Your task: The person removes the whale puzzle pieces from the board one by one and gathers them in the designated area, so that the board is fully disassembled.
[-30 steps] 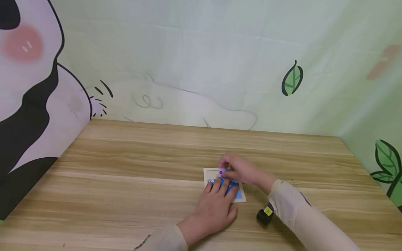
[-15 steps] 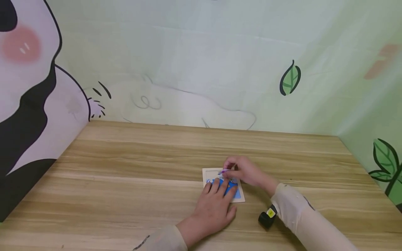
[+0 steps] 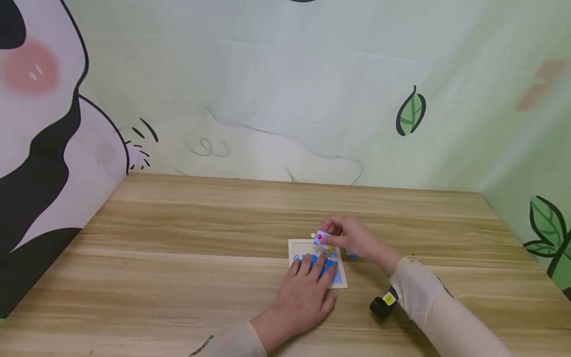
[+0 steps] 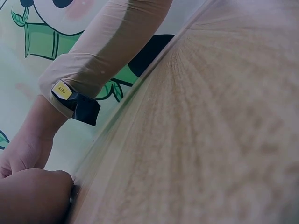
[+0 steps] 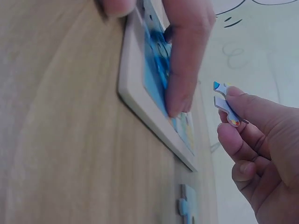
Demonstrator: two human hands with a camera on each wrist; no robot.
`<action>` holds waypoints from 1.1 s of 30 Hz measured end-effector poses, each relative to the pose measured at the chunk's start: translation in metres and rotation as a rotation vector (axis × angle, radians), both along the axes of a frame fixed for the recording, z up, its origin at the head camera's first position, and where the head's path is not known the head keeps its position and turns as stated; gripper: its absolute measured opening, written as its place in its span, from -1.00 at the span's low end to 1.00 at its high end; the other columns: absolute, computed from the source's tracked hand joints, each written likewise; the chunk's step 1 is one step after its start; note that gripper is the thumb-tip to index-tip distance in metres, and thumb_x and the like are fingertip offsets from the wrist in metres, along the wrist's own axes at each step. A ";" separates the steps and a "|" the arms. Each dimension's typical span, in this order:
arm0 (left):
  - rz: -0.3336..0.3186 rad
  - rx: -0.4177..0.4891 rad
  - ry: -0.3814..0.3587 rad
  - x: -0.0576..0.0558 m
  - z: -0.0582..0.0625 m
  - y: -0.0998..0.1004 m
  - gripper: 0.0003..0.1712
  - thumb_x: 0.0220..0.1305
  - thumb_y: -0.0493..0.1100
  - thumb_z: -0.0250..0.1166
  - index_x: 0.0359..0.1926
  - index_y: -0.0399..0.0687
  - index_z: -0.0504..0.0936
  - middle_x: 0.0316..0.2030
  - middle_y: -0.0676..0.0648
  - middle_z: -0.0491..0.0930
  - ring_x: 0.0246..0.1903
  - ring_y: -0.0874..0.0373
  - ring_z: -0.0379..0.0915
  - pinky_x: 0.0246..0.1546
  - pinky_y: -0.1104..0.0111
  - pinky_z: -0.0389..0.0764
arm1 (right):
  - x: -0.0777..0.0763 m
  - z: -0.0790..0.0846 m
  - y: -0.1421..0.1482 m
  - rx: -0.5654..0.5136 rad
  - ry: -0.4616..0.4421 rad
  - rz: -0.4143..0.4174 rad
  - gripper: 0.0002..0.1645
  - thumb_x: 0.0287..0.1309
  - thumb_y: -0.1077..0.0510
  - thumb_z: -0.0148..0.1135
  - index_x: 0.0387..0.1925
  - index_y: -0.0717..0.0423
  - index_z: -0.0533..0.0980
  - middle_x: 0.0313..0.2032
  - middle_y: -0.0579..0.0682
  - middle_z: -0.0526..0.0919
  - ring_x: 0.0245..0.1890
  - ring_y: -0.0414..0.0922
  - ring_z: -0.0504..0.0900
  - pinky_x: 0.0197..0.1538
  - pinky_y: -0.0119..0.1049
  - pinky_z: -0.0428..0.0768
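Note:
My right hand pinches a small jigsaw piece between thumb and fingers, just over the far edge of the puzzle tray. The piece is pale with a pink swirl. In the right wrist view the held piece is tilted and off the table. Spread fingers of my left hand rest on the blue fitted pieces inside the tray. A yellow flower shows on a piece near its fingertips. Bare tray floor shows at the upper left. The left wrist view hides the puzzle behind the hand.
Another loose jigsaw piece lies on the table just right of the tray, partly under my right hand in the head view. A black wrist camera sticks out below the right sleeve. Behind the wooden table hangs a printed cloth.
My right hand has lifted the swirl piece from over the tray and moved it slightly away and right, past the far rim. The left hand has stayed on the puzzle.

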State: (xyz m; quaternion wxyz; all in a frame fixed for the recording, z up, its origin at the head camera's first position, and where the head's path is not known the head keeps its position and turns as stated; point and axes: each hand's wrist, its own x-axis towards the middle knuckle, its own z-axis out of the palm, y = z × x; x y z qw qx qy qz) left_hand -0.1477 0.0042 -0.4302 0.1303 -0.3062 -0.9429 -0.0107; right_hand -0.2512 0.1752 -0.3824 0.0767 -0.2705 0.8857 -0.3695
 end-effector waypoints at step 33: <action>-0.014 0.039 -0.061 -0.001 0.000 -0.001 -0.40 0.39 0.22 -0.05 0.35 0.13 0.33 0.39 -0.09 0.29 0.33 -0.11 0.25 0.30 0.04 0.30 | 0.002 0.020 0.046 0.105 0.005 -0.043 -0.91 0.18 0.20 0.27 -0.31 0.14 0.53 -0.44 -0.05 0.57 -0.44 -0.19 0.47 -0.37 -0.44 0.50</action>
